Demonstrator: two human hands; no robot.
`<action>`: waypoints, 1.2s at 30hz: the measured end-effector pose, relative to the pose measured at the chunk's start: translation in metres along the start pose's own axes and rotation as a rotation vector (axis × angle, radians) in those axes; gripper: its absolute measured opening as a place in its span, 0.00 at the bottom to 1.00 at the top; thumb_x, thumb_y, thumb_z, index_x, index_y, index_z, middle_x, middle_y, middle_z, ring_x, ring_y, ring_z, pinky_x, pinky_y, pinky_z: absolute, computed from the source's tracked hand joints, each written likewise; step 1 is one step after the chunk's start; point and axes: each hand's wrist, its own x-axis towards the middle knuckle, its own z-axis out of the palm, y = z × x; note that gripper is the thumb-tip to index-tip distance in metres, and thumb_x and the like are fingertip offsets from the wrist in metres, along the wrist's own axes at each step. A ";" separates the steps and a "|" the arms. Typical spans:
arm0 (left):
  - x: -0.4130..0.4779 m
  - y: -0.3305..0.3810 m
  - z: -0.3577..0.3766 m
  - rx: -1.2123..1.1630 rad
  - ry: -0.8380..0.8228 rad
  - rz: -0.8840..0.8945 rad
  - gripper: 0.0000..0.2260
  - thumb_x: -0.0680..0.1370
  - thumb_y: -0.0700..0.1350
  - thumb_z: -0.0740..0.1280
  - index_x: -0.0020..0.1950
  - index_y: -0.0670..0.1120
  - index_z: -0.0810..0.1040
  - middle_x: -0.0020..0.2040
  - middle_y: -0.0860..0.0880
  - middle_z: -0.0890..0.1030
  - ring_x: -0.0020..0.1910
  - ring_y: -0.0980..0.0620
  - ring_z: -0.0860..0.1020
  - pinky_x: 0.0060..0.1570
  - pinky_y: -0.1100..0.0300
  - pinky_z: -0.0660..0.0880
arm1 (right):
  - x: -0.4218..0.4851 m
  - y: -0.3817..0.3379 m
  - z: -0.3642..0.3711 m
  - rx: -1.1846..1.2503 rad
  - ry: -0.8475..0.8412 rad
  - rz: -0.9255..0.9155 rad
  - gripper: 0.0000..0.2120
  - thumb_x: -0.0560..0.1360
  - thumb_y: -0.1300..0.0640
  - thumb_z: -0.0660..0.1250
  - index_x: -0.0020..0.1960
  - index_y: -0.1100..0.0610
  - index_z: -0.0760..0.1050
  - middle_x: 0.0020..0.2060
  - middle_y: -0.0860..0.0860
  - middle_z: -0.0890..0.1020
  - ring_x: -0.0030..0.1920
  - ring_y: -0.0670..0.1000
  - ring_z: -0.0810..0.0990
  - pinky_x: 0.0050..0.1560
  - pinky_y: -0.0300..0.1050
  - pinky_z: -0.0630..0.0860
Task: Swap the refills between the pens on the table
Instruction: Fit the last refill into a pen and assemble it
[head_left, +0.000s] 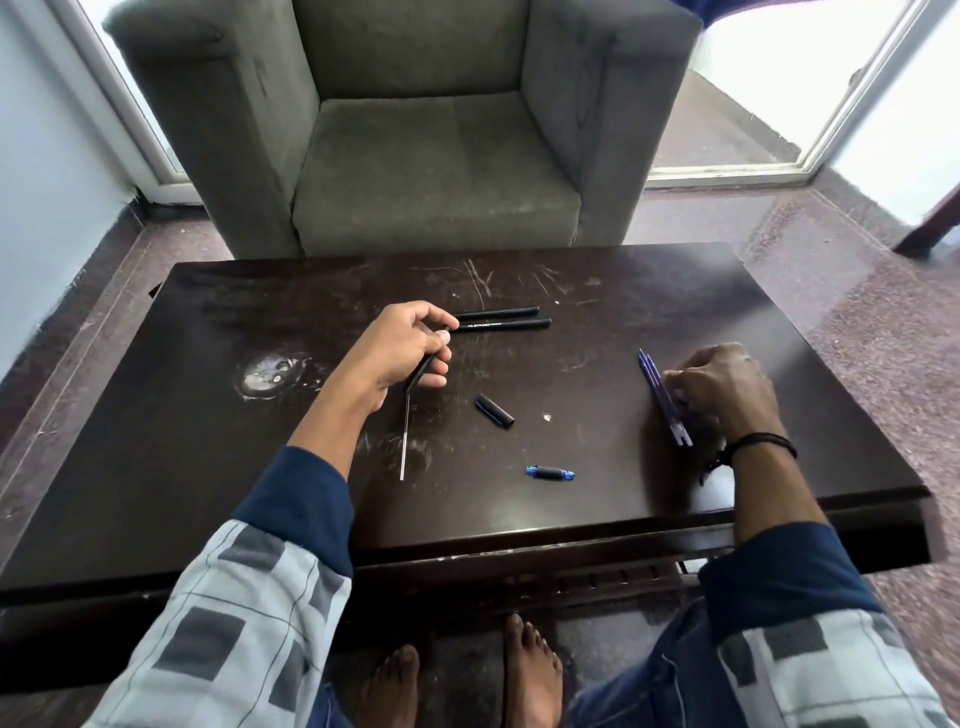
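The left hand (410, 345) pinches a black pen barrel (420, 370), its thin refill (404, 441) trailing toward six o'clock over the scratched dark table (675, 291). At three o'clock the right hand (719, 387) closes on blue pens (660, 395). The refill looks light, slim and bendable; best gripped near the barrel.

Grey armchair (415, 130); glass doors (831, 78)

Scuffed, glossy dark wood table (597, 275) under both hands; matt black plastic pens (501, 318) just beyond the left hand (402, 351).
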 end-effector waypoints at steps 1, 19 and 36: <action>0.000 0.000 0.000 0.000 0.001 -0.001 0.07 0.83 0.36 0.64 0.56 0.44 0.81 0.41 0.43 0.81 0.35 0.51 0.81 0.36 0.56 0.82 | -0.001 -0.002 -0.001 0.007 0.020 -0.015 0.09 0.67 0.49 0.74 0.44 0.52 0.83 0.46 0.56 0.85 0.52 0.59 0.83 0.49 0.45 0.73; -0.006 0.006 -0.005 -0.002 -0.034 -0.042 0.07 0.81 0.36 0.67 0.58 0.41 0.80 0.43 0.40 0.83 0.38 0.49 0.81 0.38 0.55 0.83 | -0.089 -0.095 0.059 -0.103 -0.306 -0.662 0.05 0.73 0.49 0.74 0.46 0.48 0.83 0.41 0.43 0.84 0.46 0.48 0.82 0.46 0.42 0.76; -0.003 -0.004 -0.045 0.077 0.058 -0.055 0.08 0.78 0.35 0.70 0.52 0.46 0.85 0.43 0.43 0.87 0.36 0.57 0.81 0.38 0.63 0.79 | -0.140 -0.111 0.134 -0.268 -0.228 -1.286 0.07 0.80 0.57 0.63 0.52 0.45 0.76 0.50 0.48 0.72 0.44 0.52 0.74 0.44 0.52 0.71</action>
